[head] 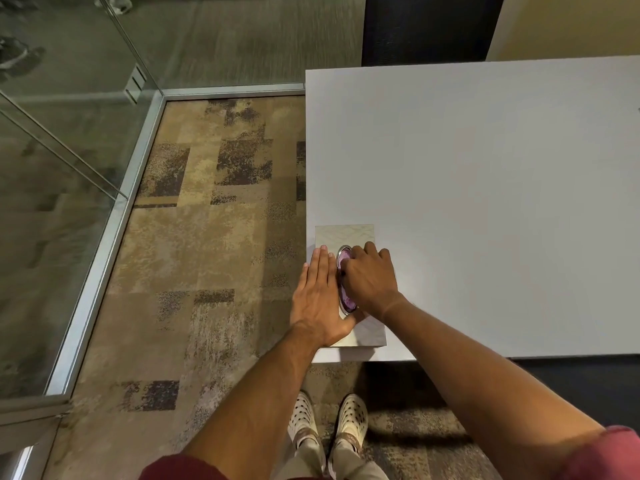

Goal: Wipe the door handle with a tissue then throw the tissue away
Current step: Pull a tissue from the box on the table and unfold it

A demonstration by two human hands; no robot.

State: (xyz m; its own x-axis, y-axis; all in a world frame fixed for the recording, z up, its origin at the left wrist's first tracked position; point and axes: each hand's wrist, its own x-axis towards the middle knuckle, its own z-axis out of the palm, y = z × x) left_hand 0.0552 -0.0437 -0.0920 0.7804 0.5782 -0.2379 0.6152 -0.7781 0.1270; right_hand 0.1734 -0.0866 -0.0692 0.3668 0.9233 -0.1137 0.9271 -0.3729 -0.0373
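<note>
Purple-slotted tissue box [346, 237] on worktop [485, 202]: left hand [320, 292] flat, steadying it. Right hand [369, 275] digs in, fingers curled; grip unclear. Next: pull one tissue free.

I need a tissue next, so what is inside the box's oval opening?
The right hand curls its fingers into the tissue box's opening, where purple shows. Any tissue is hidden. The left hand lies flat on the box.

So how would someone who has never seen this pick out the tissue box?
Find the white table on the right. At its near left corner lies a pale, flat tissue box under both hands, the only thing on the table, with a purple oval opening on top.
</note>
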